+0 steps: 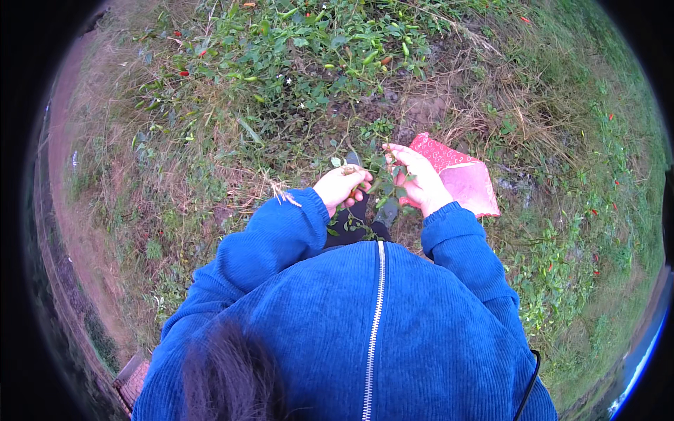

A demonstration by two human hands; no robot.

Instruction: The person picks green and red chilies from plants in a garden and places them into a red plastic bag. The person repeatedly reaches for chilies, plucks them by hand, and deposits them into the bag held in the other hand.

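My left hand (pixel 340 186) is closed on a leafy pepper plant stem (pixel 379 189) at centre, a pale dry bit between thumb and fingers. My right hand (pixel 415 175) grips the same plant, fingertips curled near its top leaves. Just behind my right hand, a red-and-pink patterned cloth or bag (pixel 472 186) lies on the ground. Below the stems show my dark trousers and a shoe (pixel 385 210), partly hidden by leaves.
Bushy plants with green and red peppers (pixel 368 59) stand ahead. Dry grass (pixel 484 112) and weeds surround me, with more red peppers at the right. A dirt path (pixel 84 231) runs along the far left; a small red patterned object (pixel 132 384) is at lower left.
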